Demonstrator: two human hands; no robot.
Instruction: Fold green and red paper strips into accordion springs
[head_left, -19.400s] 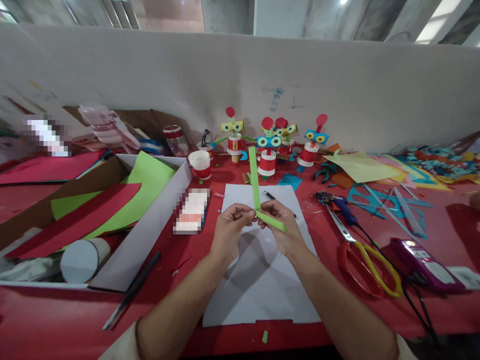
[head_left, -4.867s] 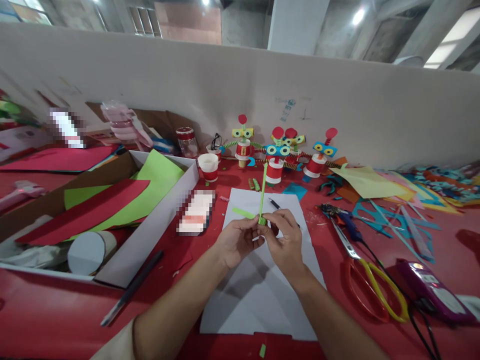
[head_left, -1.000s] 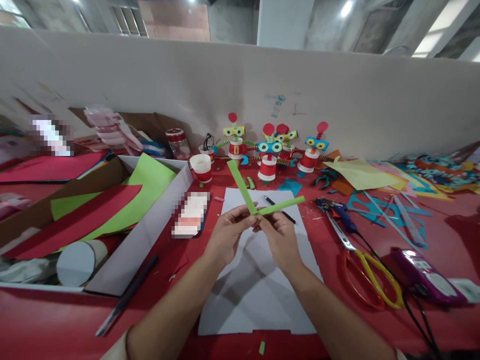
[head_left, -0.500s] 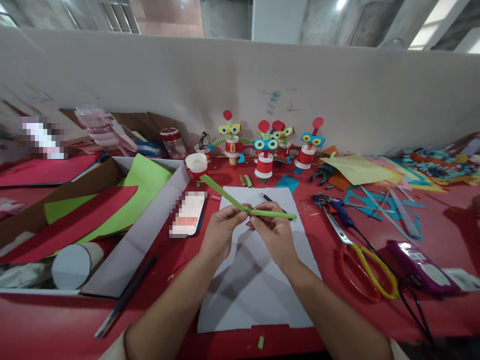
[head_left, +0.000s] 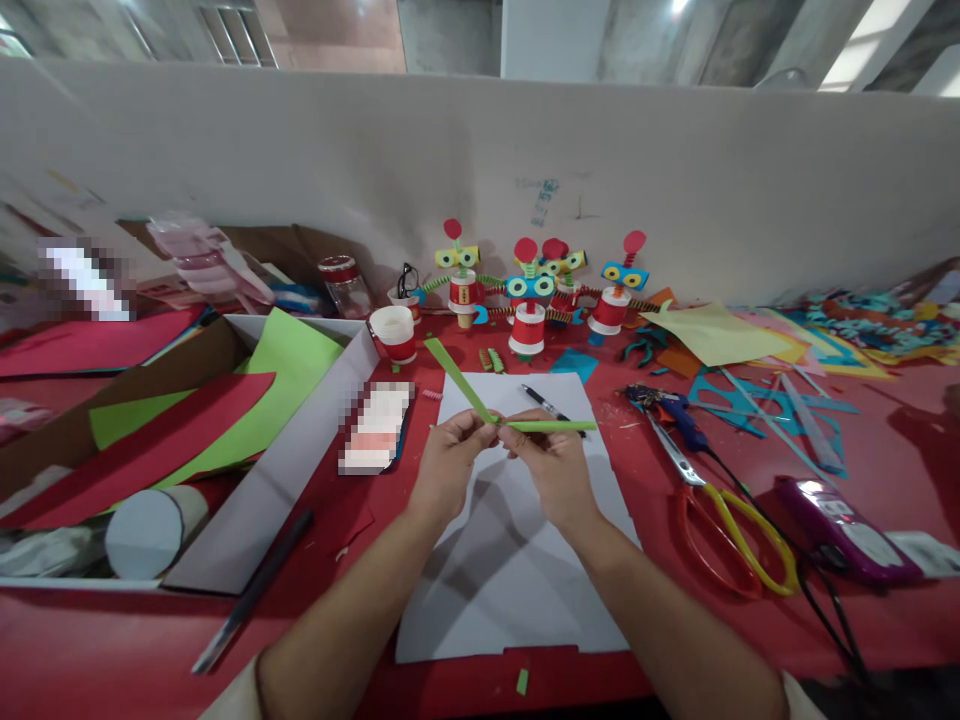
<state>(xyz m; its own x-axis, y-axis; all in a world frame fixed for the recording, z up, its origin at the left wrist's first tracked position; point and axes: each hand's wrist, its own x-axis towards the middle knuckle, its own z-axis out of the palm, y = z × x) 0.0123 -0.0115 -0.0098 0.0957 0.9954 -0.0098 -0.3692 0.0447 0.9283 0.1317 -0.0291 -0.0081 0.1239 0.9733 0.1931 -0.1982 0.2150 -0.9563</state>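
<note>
Your left hand (head_left: 444, 468) and right hand (head_left: 556, 472) pinch the meeting point of two green paper strips (head_left: 459, 384), above the white sheet (head_left: 517, 560) near the front edge of the red worktop (head_left: 885, 645). Your right-side length has swung down to nearly level, so the pair now spreads wide, its junction pinned by your fingertips.

Nothing is legible; blue handwriting (head_left: 545, 198) on the white partition (head_left: 315, 150) is too small.

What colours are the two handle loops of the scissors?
A red loop and a yellow loop; best in the head view.
</note>
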